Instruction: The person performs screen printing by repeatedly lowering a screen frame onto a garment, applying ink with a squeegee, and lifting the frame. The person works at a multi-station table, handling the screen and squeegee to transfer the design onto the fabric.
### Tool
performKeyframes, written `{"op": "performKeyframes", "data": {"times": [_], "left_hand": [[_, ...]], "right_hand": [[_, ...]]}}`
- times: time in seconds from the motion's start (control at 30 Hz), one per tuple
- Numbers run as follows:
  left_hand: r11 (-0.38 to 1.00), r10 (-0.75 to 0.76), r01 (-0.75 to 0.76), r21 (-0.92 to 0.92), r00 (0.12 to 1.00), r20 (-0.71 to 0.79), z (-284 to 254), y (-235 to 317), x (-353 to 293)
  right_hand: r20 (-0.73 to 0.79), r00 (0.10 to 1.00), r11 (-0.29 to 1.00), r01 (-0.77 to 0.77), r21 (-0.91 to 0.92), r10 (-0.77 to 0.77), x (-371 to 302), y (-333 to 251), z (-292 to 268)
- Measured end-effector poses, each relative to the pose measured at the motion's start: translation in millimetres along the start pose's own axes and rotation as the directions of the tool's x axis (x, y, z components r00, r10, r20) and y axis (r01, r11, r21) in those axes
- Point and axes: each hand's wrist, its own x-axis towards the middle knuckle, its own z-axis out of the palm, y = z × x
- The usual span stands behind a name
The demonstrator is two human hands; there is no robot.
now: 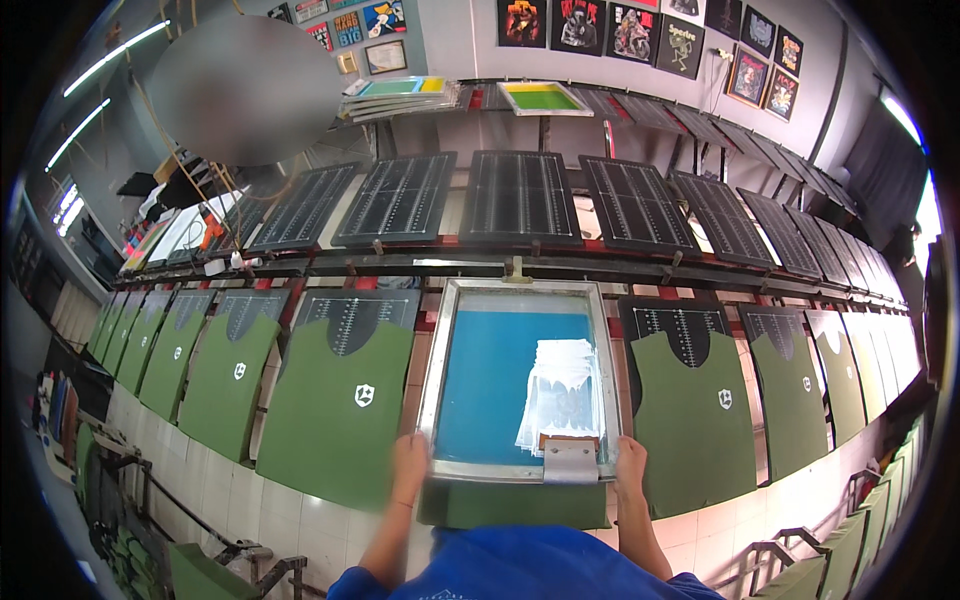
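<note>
Left hand (410,460) at the lower left corner of the metal frame (438,380), right hand (630,462) at the lower right; fingers of both clamped on its sides, left hand slightly blurred. Frame sits mid-row, over a green shirt (515,508) whose hem shows below it; whether frame and cloth touch, cannot tell. Mesh (485,390) is blue, with white ink (565,370) streaked over its right half. Squeegee (571,462) rests at the frame's lower right, overlapping the bottom bar. Adjacent left shirt (330,430) and right shirt (695,440) lie on dark boards, each bearing a white emblem.
</note>
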Motion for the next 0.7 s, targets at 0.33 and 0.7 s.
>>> {"op": "performKeyframes", "data": {"times": [0.33,0.7], "left_hand": [[0.970,-0.144,0.131,-0.205,0.988,-0.050,18,-52,20],[0.973,-0.171,0.149,-0.179,0.978,-0.116,37,-90,26]], "right_hand": [[0.064,0.991,0.993,-0.117,0.023,0.115,6,14,-8],[-0.005,0.998,0.990,-0.065,-0.125,0.065,15,61,-9]]}}
